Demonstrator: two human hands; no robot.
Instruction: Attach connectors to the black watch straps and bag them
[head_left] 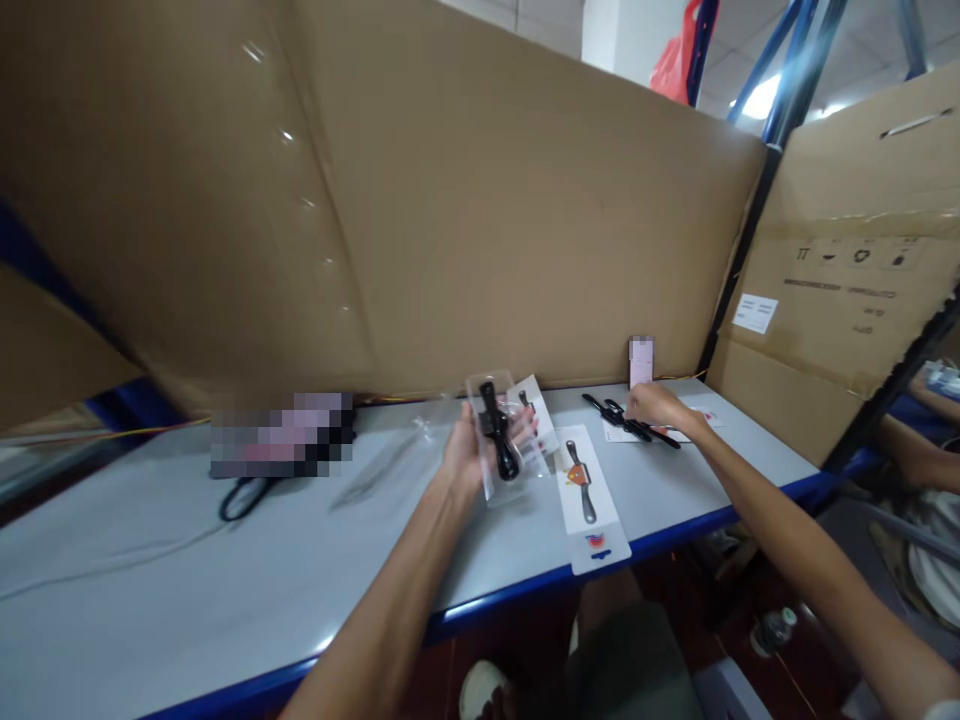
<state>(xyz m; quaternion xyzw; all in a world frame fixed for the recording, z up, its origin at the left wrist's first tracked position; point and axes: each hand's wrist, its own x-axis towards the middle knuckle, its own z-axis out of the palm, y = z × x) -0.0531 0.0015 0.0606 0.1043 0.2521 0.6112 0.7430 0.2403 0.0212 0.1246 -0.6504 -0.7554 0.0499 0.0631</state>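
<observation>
My left hand (463, 445) holds a clear plastic blister shell (514, 488) from underneath; a black two-handled tool, which looks like a spokeshave (491, 425), lies in it. Just behind that shell shows a white backing card (541, 402) with a tool picture. At the back right, my right hand (656, 405) reaches down with its fingers closed at several black spokeshaves (626, 422) in a small pile, its fingertips partly hidden. Between my hands a white printed card (590, 500) lies flat, picturing the same tool and overhanging the table's front edge.
A phone (641, 362) leans upright at the back. On the left, a blurred-out item (285, 435) with a black loop (244, 500) lies near clear plastic (390, 465). Cardboard (525, 220) walls the back; a large carton (832, 270) stands right. Another person's arm shows far right.
</observation>
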